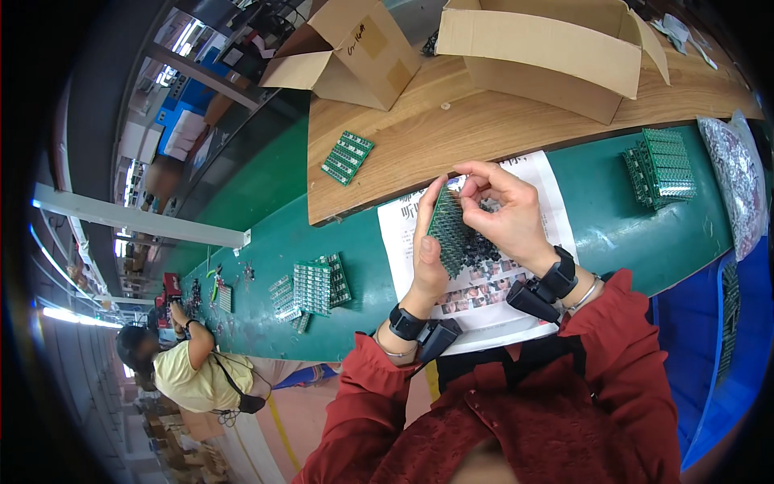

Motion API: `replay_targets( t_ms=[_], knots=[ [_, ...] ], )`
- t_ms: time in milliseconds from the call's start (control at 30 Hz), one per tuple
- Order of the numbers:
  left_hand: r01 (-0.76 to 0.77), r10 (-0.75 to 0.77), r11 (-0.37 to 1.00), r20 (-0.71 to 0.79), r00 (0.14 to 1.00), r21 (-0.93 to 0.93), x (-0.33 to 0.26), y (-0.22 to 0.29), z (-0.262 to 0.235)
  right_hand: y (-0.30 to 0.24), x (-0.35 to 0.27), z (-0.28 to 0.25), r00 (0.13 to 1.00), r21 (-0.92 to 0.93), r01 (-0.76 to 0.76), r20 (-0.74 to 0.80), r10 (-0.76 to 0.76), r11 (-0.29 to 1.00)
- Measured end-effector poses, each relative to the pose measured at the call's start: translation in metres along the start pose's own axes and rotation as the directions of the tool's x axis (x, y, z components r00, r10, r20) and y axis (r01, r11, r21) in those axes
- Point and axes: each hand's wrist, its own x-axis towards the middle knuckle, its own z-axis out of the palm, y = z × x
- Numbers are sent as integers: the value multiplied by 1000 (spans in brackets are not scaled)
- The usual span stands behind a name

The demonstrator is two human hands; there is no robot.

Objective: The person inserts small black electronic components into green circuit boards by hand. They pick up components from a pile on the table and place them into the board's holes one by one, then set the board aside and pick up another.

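My left hand grips a green circuit board panel by its side edge, standing it steeply tilted above a newspaper sheet. Rows of small parts or pins cover the face that shows. Close by the panel's upper right side, my right hand has thumb and forefinger pinched together. Whatever lies between those fingertips is too small to make out. Beneath the hands, a heap of small black components rests on the newspaper, partly hidden by the panel and my right hand.
Board panels lie stacked to the left, more panels to the right, and one panel on the wooden board. Two cardboard boxes stand behind. A bag of parts and blue bin sit right. A co-worker works far left.
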Motion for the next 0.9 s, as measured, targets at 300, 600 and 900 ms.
replay_targets(
  t_ms=[300,600,900],
  knots=[
    [-43,38,992,39,999,122,0,-1,-2,-5,1,3,999,14,0,-36,0,1000],
    [14,-14,1000,5,1000,4,-2,-1,-1,-7,-2,4,998,48,-59,29,58,997],
    [30,-35,991,-39,999,-134,3,-3,-3,-2,-1,4,994,82,-94,64,89,992]
  ],
)
